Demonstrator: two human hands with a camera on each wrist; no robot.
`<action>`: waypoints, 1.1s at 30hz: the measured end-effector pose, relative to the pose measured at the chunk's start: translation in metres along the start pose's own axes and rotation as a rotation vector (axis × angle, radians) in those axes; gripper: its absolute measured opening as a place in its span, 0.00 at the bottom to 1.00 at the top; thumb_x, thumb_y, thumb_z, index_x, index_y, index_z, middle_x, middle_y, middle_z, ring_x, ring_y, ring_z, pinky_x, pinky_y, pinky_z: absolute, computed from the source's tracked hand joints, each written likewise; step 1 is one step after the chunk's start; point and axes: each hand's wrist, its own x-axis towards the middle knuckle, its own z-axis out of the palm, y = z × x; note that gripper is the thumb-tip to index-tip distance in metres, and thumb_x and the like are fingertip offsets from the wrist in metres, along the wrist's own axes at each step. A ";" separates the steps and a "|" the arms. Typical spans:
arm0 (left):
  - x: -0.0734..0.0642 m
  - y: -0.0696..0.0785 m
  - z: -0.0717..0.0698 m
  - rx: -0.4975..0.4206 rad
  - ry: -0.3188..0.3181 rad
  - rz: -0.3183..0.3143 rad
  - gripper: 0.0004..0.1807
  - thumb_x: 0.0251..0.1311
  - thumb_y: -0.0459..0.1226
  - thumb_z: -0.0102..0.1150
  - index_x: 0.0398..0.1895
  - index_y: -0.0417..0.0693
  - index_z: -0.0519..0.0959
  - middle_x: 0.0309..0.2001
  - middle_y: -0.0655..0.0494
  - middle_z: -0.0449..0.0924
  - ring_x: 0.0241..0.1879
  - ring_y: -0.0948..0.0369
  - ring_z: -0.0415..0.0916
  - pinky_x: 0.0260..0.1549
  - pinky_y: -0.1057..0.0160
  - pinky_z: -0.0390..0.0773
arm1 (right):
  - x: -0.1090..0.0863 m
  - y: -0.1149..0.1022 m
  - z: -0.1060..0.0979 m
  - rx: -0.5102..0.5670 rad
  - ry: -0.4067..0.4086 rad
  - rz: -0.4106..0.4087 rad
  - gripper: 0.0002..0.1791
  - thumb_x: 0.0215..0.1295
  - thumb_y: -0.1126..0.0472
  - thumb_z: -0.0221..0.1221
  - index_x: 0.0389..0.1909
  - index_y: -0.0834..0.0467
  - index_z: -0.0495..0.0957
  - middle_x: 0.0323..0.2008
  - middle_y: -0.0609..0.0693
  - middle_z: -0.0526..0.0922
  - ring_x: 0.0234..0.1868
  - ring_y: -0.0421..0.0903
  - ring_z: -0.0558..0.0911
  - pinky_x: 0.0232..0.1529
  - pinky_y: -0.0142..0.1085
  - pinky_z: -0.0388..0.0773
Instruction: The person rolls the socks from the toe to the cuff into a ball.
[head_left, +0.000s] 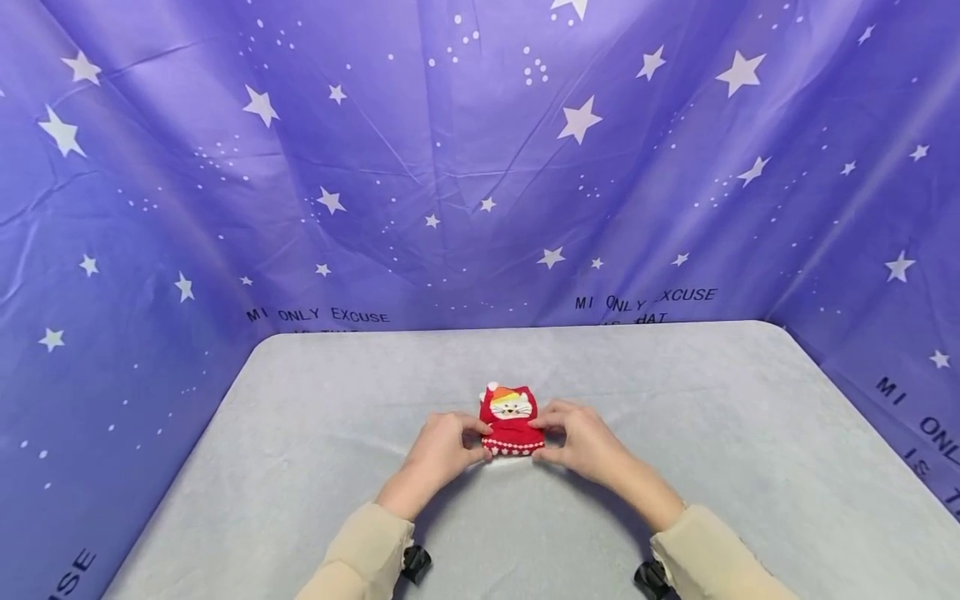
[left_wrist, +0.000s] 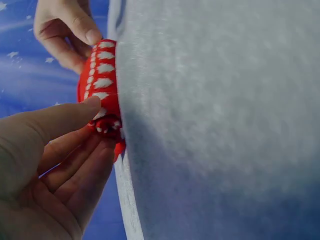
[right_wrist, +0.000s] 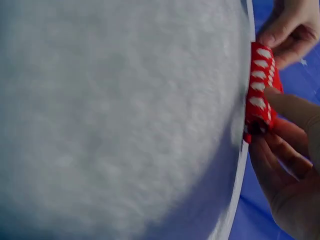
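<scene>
A red knitted sock (head_left: 513,428) with a white cat face (head_left: 512,407), an orange and yellow cap and a white pompom lies on the table's middle. Its near end is rolled up, and the left wrist view shows the roll's coiled end (left_wrist: 107,127) and white tufted pattern. My left hand (head_left: 438,450) pinches the left side of the roll between thumb (left_wrist: 65,117) and fingers. On the opposite side my right hand (head_left: 588,443) grips the roll the same way, its thumb (right_wrist: 292,106) on the patterned face. The roll's underside is hidden.
The table (head_left: 315,400) has a light grey cloth surface with rounded far corners. Purple-blue curtains (head_left: 450,150) with white stars and black lettering hang behind it and at both sides. A black strap mount (head_left: 416,564) sits at each cream sleeve (head_left: 363,550).
</scene>
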 end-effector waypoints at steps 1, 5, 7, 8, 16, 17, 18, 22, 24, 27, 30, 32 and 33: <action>0.000 0.001 0.000 0.038 0.002 0.011 0.14 0.48 0.36 0.76 0.41 0.49 0.88 0.43 0.53 0.88 0.39 0.61 0.84 0.41 0.64 0.82 | 0.000 -0.001 0.001 -0.026 0.000 -0.007 0.23 0.45 0.60 0.77 0.46 0.60 0.86 0.42 0.48 0.86 0.43 0.46 0.84 0.49 0.44 0.83; 0.003 0.007 0.002 0.182 0.010 0.037 0.16 0.46 0.38 0.78 0.41 0.49 0.86 0.42 0.55 0.87 0.43 0.58 0.83 0.45 0.59 0.82 | 0.002 -0.006 0.006 -0.129 0.000 -0.033 0.24 0.44 0.60 0.77 0.45 0.62 0.85 0.41 0.50 0.85 0.41 0.46 0.84 0.47 0.42 0.84; 0.005 0.009 0.003 0.232 0.014 0.037 0.16 0.45 0.39 0.78 0.39 0.49 0.86 0.41 0.56 0.87 0.41 0.57 0.83 0.43 0.59 0.82 | 0.004 -0.008 0.008 -0.175 0.009 -0.042 0.23 0.44 0.61 0.77 0.44 0.63 0.85 0.40 0.51 0.85 0.41 0.47 0.84 0.46 0.43 0.84; 0.007 0.010 0.004 0.248 0.018 0.035 0.16 0.46 0.39 0.78 0.39 0.49 0.85 0.40 0.56 0.86 0.41 0.57 0.83 0.42 0.59 0.82 | 0.005 -0.008 0.009 -0.193 0.016 -0.041 0.23 0.43 0.62 0.77 0.43 0.63 0.84 0.40 0.51 0.84 0.40 0.47 0.84 0.46 0.43 0.84; 0.019 0.010 0.009 0.187 0.018 -0.044 0.14 0.44 0.38 0.74 0.36 0.51 0.82 0.38 0.55 0.86 0.37 0.56 0.82 0.38 0.59 0.82 | 0.015 -0.008 0.009 -0.213 0.016 0.040 0.17 0.45 0.66 0.74 0.39 0.64 0.84 0.36 0.52 0.85 0.38 0.50 0.84 0.44 0.44 0.84; 0.020 0.009 0.009 0.179 0.017 -0.055 0.14 0.44 0.38 0.74 0.36 0.51 0.82 0.38 0.54 0.86 0.37 0.55 0.82 0.38 0.58 0.82 | 0.017 -0.008 0.008 -0.189 0.006 0.059 0.17 0.46 0.66 0.74 0.39 0.64 0.85 0.37 0.54 0.86 0.39 0.51 0.85 0.46 0.45 0.84; 0.022 0.009 0.009 0.173 0.017 -0.063 0.14 0.45 0.38 0.73 0.36 0.52 0.81 0.38 0.53 0.86 0.38 0.55 0.82 0.38 0.58 0.82 | 0.018 -0.007 0.006 -0.167 -0.002 0.073 0.16 0.46 0.66 0.74 0.38 0.64 0.85 0.37 0.55 0.86 0.40 0.52 0.85 0.47 0.47 0.83; 0.025 0.008 0.007 0.139 0.022 -0.091 0.13 0.48 0.39 0.72 0.38 0.52 0.82 0.34 0.55 0.86 0.33 0.58 0.80 0.31 0.62 0.79 | 0.022 -0.002 0.000 -0.073 -0.042 0.126 0.14 0.49 0.65 0.73 0.38 0.65 0.86 0.40 0.58 0.88 0.42 0.54 0.86 0.48 0.48 0.82; 0.027 0.006 0.006 0.092 0.025 -0.114 0.12 0.49 0.38 0.72 0.38 0.52 0.82 0.31 0.57 0.84 0.29 0.62 0.76 0.28 0.65 0.76 | 0.024 0.000 -0.002 -0.016 -0.066 0.163 0.13 0.51 0.65 0.72 0.38 0.65 0.86 0.37 0.56 0.88 0.36 0.49 0.84 0.42 0.43 0.82; 0.030 0.001 0.005 -0.020 0.042 -0.171 0.11 0.49 0.36 0.71 0.36 0.49 0.82 0.28 0.60 0.83 0.26 0.67 0.73 0.27 0.69 0.73 | 0.029 0.003 -0.003 0.085 -0.097 0.230 0.11 0.53 0.66 0.70 0.38 0.66 0.86 0.32 0.55 0.88 0.29 0.42 0.79 0.32 0.34 0.77; 0.033 0.000 0.005 -0.110 0.064 -0.230 0.09 0.48 0.35 0.70 0.33 0.48 0.81 0.29 0.60 0.83 0.26 0.67 0.73 0.28 0.69 0.74 | 0.033 0.006 -0.004 0.173 -0.108 0.323 0.13 0.54 0.67 0.70 0.40 0.67 0.86 0.32 0.56 0.87 0.27 0.41 0.77 0.30 0.31 0.75; 0.035 -0.001 0.005 -0.150 0.082 -0.261 0.07 0.48 0.35 0.69 0.31 0.48 0.81 0.27 0.60 0.83 0.26 0.67 0.73 0.28 0.68 0.73 | 0.035 0.007 -0.006 0.231 -0.112 0.400 0.14 0.54 0.66 0.70 0.41 0.68 0.85 0.34 0.59 0.88 0.28 0.41 0.79 0.30 0.31 0.76; 0.036 -0.001 0.005 -0.158 0.088 -0.271 0.07 0.48 0.35 0.69 0.31 0.48 0.81 0.27 0.60 0.83 0.25 0.66 0.73 0.27 0.68 0.73 | 0.037 0.007 -0.006 0.278 -0.118 0.445 0.15 0.54 0.66 0.70 0.41 0.69 0.85 0.36 0.60 0.88 0.29 0.41 0.80 0.30 0.31 0.79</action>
